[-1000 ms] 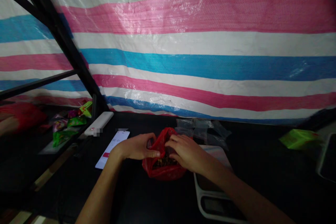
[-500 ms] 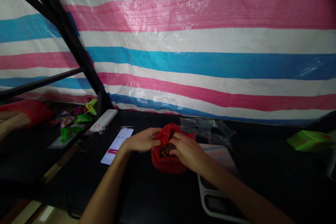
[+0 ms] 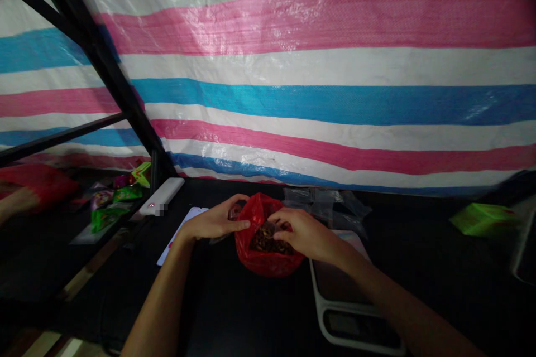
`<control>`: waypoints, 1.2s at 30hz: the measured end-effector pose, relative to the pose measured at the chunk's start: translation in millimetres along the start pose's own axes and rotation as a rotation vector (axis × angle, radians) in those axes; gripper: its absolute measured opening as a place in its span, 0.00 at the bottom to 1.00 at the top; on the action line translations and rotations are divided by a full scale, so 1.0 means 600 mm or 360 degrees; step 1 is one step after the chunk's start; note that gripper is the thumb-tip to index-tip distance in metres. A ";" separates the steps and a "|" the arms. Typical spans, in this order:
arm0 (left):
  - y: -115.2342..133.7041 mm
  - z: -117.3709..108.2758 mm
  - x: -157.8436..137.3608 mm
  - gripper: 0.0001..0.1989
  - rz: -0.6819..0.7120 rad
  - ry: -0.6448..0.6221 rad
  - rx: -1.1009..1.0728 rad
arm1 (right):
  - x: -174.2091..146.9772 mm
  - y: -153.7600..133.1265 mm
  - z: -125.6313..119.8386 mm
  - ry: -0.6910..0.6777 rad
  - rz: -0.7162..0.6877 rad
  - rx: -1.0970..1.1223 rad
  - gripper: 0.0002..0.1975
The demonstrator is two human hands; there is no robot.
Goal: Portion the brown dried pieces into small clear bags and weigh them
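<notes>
Red plastic bag [image 3: 268,265], one, open-mouthed, on black bench [image 3: 234,312], small brown pieces within. Left hand [image 3: 215,220]: fingers curved against bag's left side, thumb touching; grip cannot be told. Right hand [image 3: 299,230]: fingers bent together at the mouth, above the pieces; hold unclear. Scale [image 3: 330,281], right of bag, partly under right forearm. Phone [image 3: 170,248], lying beyond left wrist. Clear packets [image 3: 320,206], behind scale.

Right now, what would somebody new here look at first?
The shiny pink, white and blue striped plastic sheet, filling the background, probably wins. Next comes the red plastic bag of small brown pieces, low in the middle, left hand at its side, right hand at its opening.
</notes>
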State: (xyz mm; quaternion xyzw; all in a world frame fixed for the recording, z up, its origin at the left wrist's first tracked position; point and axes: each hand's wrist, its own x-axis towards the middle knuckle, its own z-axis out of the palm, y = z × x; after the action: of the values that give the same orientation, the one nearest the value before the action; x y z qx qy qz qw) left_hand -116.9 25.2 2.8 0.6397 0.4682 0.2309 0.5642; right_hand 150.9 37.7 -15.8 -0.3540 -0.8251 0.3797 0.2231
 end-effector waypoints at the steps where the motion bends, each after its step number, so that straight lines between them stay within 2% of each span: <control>1: 0.002 -0.004 -0.002 0.36 0.0053 0.0086 0.0013 | 0.000 -0.002 -0.008 -0.0010 0.0010 0.0063 0.13; 5: 0.016 -0.002 0.003 0.34 0.0275 0.0373 0.0031 | -0.005 -0.025 -0.044 0.0005 0.0028 0.0236 0.12; 9: 0.029 0.030 0.016 0.28 0.0552 0.0437 0.0109 | -0.011 -0.055 -0.066 0.0101 0.0019 0.0293 0.12; 13: 0.036 0.076 0.025 0.25 0.0642 0.0469 0.0267 | -0.015 -0.074 -0.061 0.0320 -0.0189 0.0013 0.13; 17: 0.033 0.114 0.037 0.29 0.0784 0.0442 0.0207 | -0.017 -0.080 -0.046 0.0394 -0.0392 -0.0319 0.18; 22: 0.024 0.130 0.053 0.29 0.0848 0.0355 0.0032 | -0.018 -0.079 -0.042 0.0386 -0.0518 -0.0472 0.23; 26: 0.024 0.129 0.055 0.29 0.0877 0.0324 -0.0158 | -0.015 -0.075 -0.048 0.0403 -0.0458 -0.0407 0.21; 30: 0.022 0.129 0.054 0.31 0.0780 0.0238 -0.0344 | -0.012 -0.074 -0.056 0.0508 -0.0404 -0.0327 0.20; 36: 0.018 0.130 0.054 0.36 0.0822 0.0339 -0.0295 | -0.013 -0.082 -0.072 0.0516 -0.0407 -0.0264 0.17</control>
State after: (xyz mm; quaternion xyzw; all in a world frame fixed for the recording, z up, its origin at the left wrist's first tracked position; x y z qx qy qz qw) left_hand -34.0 14.3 -14.5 0.6556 0.3234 0.4745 0.4904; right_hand 163.0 29.3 48.3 -0.3200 -0.8449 0.2173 0.3694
